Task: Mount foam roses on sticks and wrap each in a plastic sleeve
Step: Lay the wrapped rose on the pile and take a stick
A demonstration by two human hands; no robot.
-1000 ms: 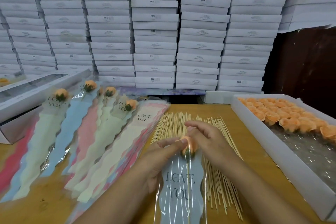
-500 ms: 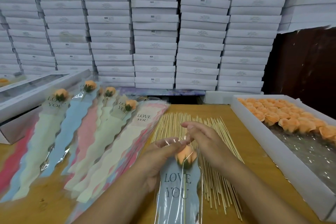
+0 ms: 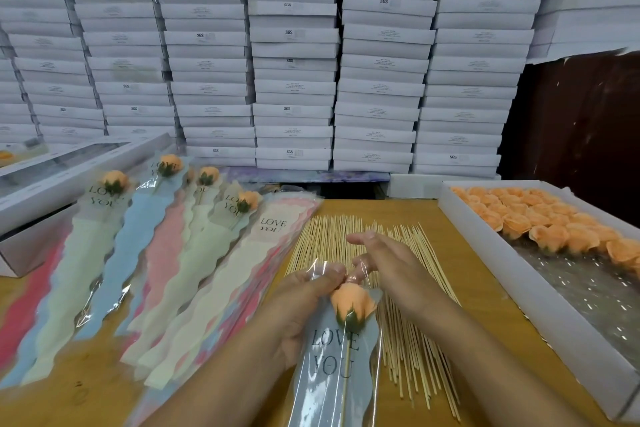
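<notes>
An orange foam rose point(image 3: 352, 303) on a thin stick sits inside a grey plastic sleeve point(image 3: 330, 371) printed "LOVE YOU", low in the middle of the view. My left hand point(image 3: 304, 302) grips the sleeve at its upper left, thumb on the clear top edge. My right hand point(image 3: 391, 270) pinches the clear top edge just above the rose. Under both hands lies a spread of bare wooden sticks point(image 3: 408, 340). Several wrapped roses point(image 3: 114, 182) lie fanned out to the left.
A white tray point(image 3: 485, 253) of loose orange foam roses point(image 3: 540, 222) stands at the right. A pile of flat coloured sleeves point(image 3: 221, 288) lies left of the sticks. A long white box point(image 3: 41, 191) sits far left. Stacked white boxes point(image 3: 294, 55) fill the back.
The rose has slid deeper into the sleeve, towards me. Both hands now pinch the clear top edge above the rose instead of the rose head itself.
</notes>
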